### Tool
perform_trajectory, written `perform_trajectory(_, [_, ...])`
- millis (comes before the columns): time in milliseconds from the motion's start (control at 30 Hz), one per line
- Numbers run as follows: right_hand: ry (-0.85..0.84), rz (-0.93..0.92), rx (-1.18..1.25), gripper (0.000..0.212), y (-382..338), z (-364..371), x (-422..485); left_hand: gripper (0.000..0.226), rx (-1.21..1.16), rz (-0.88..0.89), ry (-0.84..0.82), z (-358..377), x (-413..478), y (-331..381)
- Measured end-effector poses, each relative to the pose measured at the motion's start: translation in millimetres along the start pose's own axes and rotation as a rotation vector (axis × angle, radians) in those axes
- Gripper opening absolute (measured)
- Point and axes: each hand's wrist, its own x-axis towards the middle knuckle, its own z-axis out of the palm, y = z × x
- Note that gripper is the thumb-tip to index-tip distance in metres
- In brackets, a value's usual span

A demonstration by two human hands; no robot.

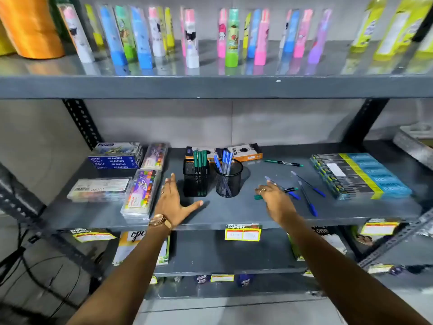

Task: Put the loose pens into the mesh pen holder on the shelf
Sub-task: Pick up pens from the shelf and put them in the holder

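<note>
Two black mesh holders stand mid-shelf: a square mesh holder with green pens and a round mesh pen holder with blue pens. To their right lie loose pens: a green pen at the back and two blue pens nearer the front. My right hand is down on the shelf right of the round holder, fingers curled over a green-capped pen whose ends stick out on both sides; another blue-capped pen lies against it. My left hand rests open beside the square holder.
Boxes of pastels and colour sets fill the shelf's left side. A stack of blue-yellow packs sits at the right. Orange boxes stand behind the holders. The upper shelf edge hangs overhead with upright tubes.
</note>
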Motion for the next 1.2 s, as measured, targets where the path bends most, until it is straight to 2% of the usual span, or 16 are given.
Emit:
perform_trajectory(100, [-0.092, -0.002, -0.111, 0.060, 1.3, 3.1, 14.4, 0.140, -0.006, -0.063, -0.070, 2.8, 13.2, -4.2])
perform_trajectory(167, [-0.114, -0.020, -0.160, 0.054, 1.2, 4.5, 21.2, 0.134, 0.016, -0.074, -0.132, 7.8, 18.4, -9.5])
perform_trajectory(333, [0.032, -0.030, -0.153, 0.049, -2.4, -5.5, 21.0, 0.111, 0.113, -0.001, -0.070, 18.4, 22.6, -18.7])
perform_trajectory(400, [0.115, 0.070, 0.033, 0.051, -7.0, -23.3, 17.3, 0.109, 0.104, 0.009, -0.058, 21.1, 23.3, -21.3])
perform_trajectory(467, [0.304, 0.157, 0.275, 0.044, -12.7, -49.6, 16.0, 0.110, 0.098, 0.007, -0.049, 22.7, 24.3, -23.6])
perform_trajectory(567, [0.714, 0.083, 0.740, 0.034, -36.2, -94.6, 17.5, 0.112, 0.097, 0.002, -0.052, 23.9, 26.0, -25.5])
perform_trajectory(667, [0.845, 0.019, 0.935, 0.029, -72.4, -123.3, 42.0, 0.112, 0.060, 0.004, -0.043, 25.5, 26.0, -27.4])
perform_trajectory(767, [0.766, -0.009, 1.010, 0.026, -111.9, -124.7, 79.3, 0.113, 0.049, 0.000, -0.044, 25.9, 26.3, -28.9])
perform_trajectory(867, [0.667, -0.067, 0.889, 0.024, -142.7, -103.9, 103.9, 0.114, 0.031, -0.006, -0.042, 26.0, 27.7, -30.7])
perform_trajectory(1033, [0.440, 0.022, 0.736, 0.025, -162.6, -61.6, 123.6, 0.116, 0.016, -0.022, -0.051, 26.6, 27.7, -29.8])
perform_trajectory(1200, [0.341, 0.044, 0.639, 0.031, -169.3, -42.7, 129.5, 0.116, 0.029, -0.031, -0.060, 25.3, 28.0, -28.9])
